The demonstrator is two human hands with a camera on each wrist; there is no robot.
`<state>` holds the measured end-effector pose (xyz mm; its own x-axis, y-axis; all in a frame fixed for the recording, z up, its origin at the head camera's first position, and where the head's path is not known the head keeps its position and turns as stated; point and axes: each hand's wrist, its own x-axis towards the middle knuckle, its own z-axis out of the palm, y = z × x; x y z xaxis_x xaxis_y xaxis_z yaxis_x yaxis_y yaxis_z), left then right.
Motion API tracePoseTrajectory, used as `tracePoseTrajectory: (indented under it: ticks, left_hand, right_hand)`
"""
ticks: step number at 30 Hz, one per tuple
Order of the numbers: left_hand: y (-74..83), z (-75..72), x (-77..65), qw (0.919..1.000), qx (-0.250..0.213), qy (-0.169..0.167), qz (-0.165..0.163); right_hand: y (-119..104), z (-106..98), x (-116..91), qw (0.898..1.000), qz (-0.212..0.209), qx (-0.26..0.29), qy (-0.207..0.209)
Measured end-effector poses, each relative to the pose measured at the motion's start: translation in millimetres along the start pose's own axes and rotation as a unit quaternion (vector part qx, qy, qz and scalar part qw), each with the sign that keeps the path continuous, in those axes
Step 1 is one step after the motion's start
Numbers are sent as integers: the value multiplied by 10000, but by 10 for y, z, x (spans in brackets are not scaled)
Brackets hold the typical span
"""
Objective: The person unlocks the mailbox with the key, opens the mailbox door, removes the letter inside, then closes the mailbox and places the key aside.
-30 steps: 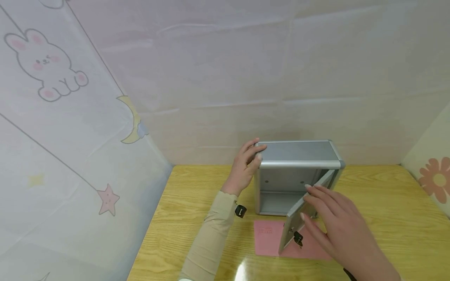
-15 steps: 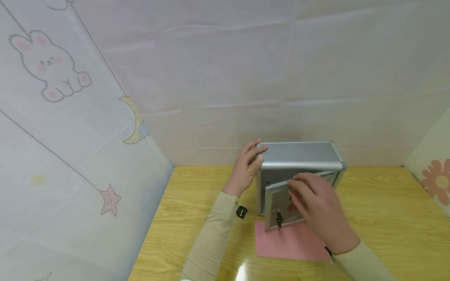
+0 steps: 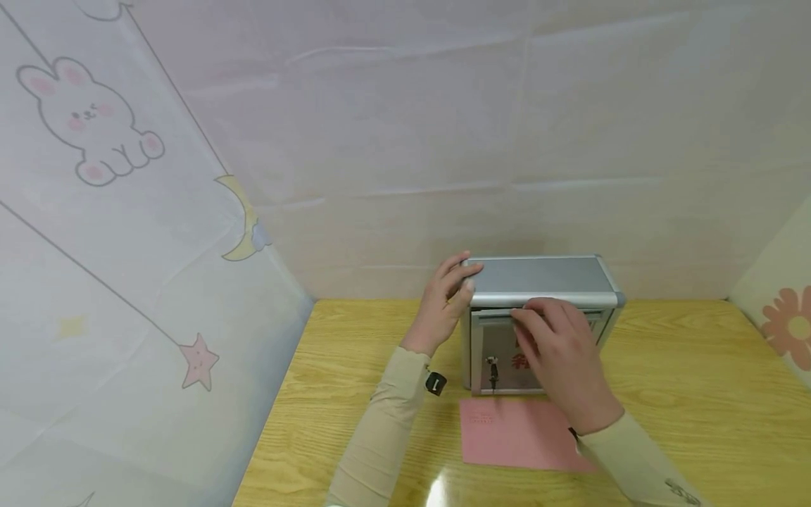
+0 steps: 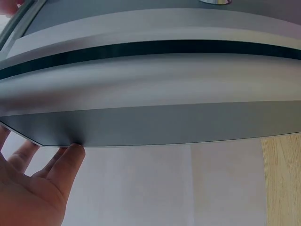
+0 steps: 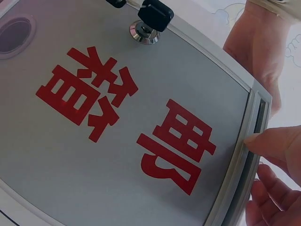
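Observation:
A grey metal mailbox (image 3: 538,274) with silver edges stands at the back of the table. Its hinged door (image 5: 108,155), marked with red characters, sits almost flush with the frame, a thin dark gap at the top. A key with a black head (image 3: 494,373) hangs in the lock at the door's left. My left hand (image 3: 440,306) holds the mailbox's upper left corner, fingers over the top and thumb near the front rim. My right hand (image 3: 560,359) pinches the door's top edge; in the right wrist view the thumb (image 5: 270,143) lies on its frame, with the other fingers beyond.
A pink envelope (image 3: 513,443) with small red print lies on the wooden table (image 3: 342,380) right before the mailbox. Behind stands a pale wall covering (image 3: 405,211), decorated with a rabbit, a moon and stars at left and a flower at right.
The mailbox door has swung from wide open leftward to almost closed, my right hand moving left along with it. The left hand stays on the corner.

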<state>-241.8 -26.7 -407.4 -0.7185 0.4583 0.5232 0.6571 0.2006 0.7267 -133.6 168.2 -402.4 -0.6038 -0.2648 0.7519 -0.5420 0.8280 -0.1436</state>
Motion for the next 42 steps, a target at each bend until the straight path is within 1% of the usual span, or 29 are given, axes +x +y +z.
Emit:
tracePoseTrajectory:
  ticks: [9,16,19,24,26,28,31,33,35,37,39,42]
  left_hand:
    - [7,12,-1,9999,10,27,-130]
    - [-4,13,10,10000,5,13,-47]
    - [-13,15,8,10000,12,12,-24]
    - [-13,18,3,10000,20,26,-59]
    - [-9,18,3,10000,20,38,-68]
    - [-3,15,3,10000,22,44,-73]
    - [7,7,3,10000,30,41,-55]
    - [15,1,3,10000,40,34,-45]
    - [16,-5,3,10000,25,41,-31]
    - [16,-8,2,10000,18,50,-24]
    - [13,-7,1,10000,12,41,-27]
    - [8,-2,1,10000,5,13,-40]
  right_hand:
    - [13,37,22,9998,-47,-153,96]
    - [40,78,28,9992,-130,-141,340]
    - [44,94,29,9988,-154,-75,465]
    - [10,123,-12,9969,-211,207,723]
    - [-28,143,-74,9977,-142,322,587]
    - [-71,187,-172,9986,58,414,328]
    - [-135,296,-352,9960,652,539,-284]
    - [-159,396,-467,9888,1169,608,-696]
    - [-175,496,-554,9777,1630,683,-1135]
    - [-180,585,-612,9660,1972,758,-1492]
    - [-177,657,-644,9584,2157,824,-1678]
    - [-181,708,-654,9551,2242,879,-1728]
